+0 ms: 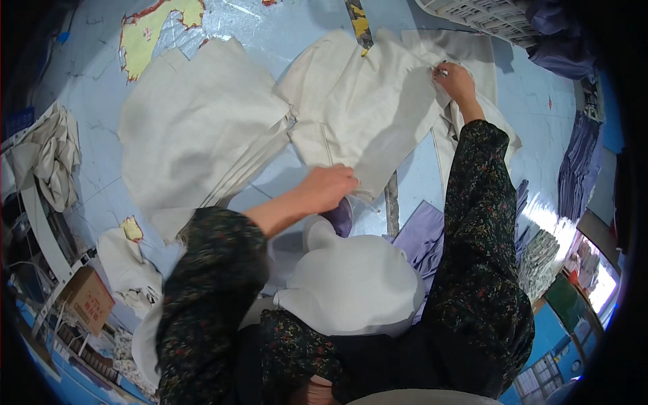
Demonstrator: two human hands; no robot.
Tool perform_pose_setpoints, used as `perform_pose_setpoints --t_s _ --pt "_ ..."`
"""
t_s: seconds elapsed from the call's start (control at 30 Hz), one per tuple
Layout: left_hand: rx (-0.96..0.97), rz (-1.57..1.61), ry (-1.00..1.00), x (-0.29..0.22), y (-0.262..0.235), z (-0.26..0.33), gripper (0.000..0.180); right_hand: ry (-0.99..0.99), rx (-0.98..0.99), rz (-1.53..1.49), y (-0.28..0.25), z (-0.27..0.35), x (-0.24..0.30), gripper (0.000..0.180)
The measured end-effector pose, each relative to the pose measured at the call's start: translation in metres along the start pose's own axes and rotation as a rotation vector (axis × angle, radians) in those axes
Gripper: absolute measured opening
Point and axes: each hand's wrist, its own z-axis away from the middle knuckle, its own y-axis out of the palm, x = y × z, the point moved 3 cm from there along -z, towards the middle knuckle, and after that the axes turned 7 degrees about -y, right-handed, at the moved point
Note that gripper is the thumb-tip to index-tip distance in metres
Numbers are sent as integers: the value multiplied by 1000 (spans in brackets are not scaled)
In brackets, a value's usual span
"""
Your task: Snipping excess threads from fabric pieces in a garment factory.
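Pale cream fabric pieces point(351, 88) lie spread in front of me, with folds and seams across them. My left hand point(331, 187) is closed on the near edge of the middle cream fabric, fingers curled down. Further off to the right, my right hand point(457, 82) pinches at the cloth's far side. A small dark, shiny object shows between its thumb and finger, too small to name. A layered stack of cream fabric point(196, 128) lies to the left of the middle piece.
A pale blue marbled surface point(270, 34) with a peeled yellow patch point(154, 37) lies under the cloth. Purple fabric point(422, 239) is near my right forearm. Folded purple pieces point(578, 165) and a white plastic basket point(482, 17) stand right. A cardboard box point(88, 300) sits lower left.
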Motion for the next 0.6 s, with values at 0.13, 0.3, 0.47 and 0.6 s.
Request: perform_pose_setpoints --t_s 0.13,0.3,0.47,0.6 --pt "-58 232 -32 -21 -133 27 15 9 188 -73 -22 -25 1 23" --pt "-110 82 -51 -33 -217 75 19 1 358 -246 48 -17 -22 44" --pt "-284 120 -329 -26 -270 137 14 276 256 -934 59 -25 21 13" --pt "-691 304 -323 31 -403 195 25 153 -125 -1177 -65 -81 66 14"
